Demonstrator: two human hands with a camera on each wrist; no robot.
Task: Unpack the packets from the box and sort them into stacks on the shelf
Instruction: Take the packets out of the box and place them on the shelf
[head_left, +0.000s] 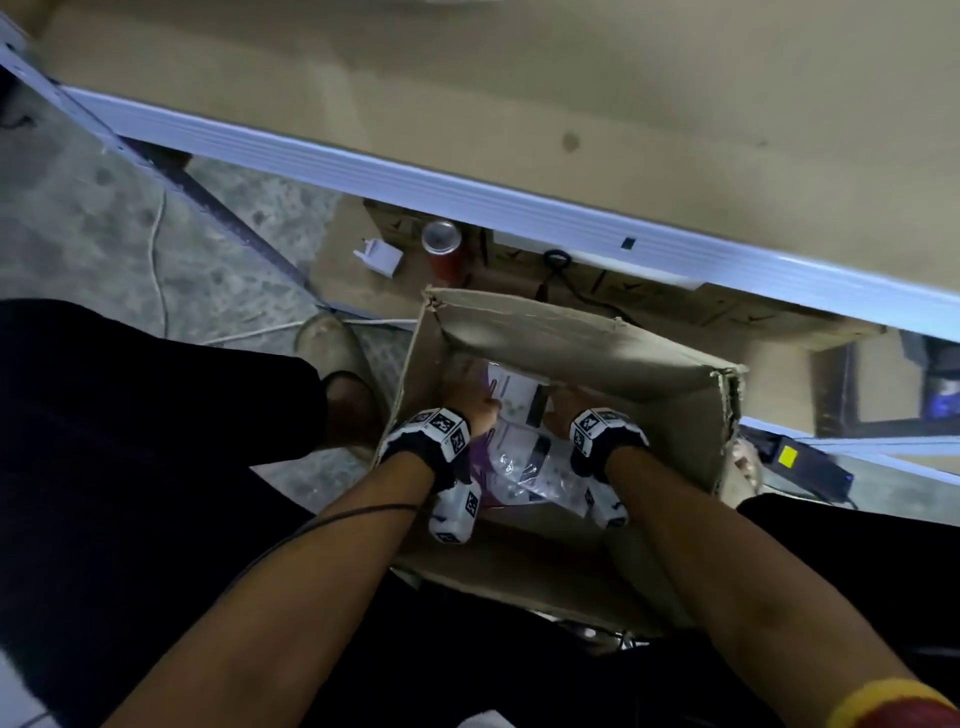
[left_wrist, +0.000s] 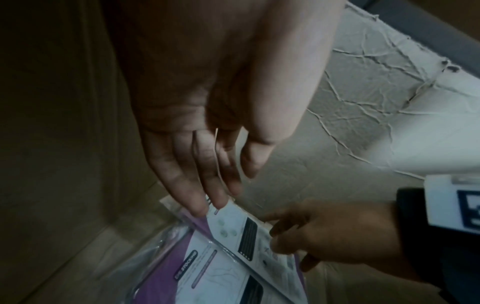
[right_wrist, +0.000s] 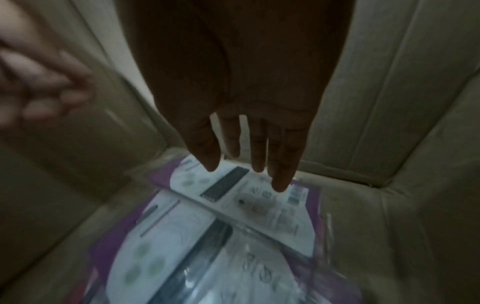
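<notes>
An open cardboard box (head_left: 597, 338) stands on the floor between my legs, below the shelf edge (head_left: 467, 192). Inside lie white-and-purple packets in clear plastic: a top packet (head_left: 514, 397) (left_wrist: 249, 232) (right_wrist: 249, 197) rests slanted over a lower packet (head_left: 524, 462) (left_wrist: 207, 273) (right_wrist: 197, 257). Both hands are down in the box. My left hand (head_left: 467, 405) (left_wrist: 215, 185) has straight fingers, and its tips touch the top packet's far left edge. My right hand (head_left: 558, 410) (right_wrist: 249, 164) hangs with straight fingers at the top packet's right side; it grips nothing.
Under the shelf stand a red can (head_left: 441, 244), a white plug (head_left: 379, 254), a black cable and flat cartons. A black device with a yellow sticker (head_left: 789, 457) lies to the right of the box. My sandalled foot (head_left: 337, 343) is left of the box.
</notes>
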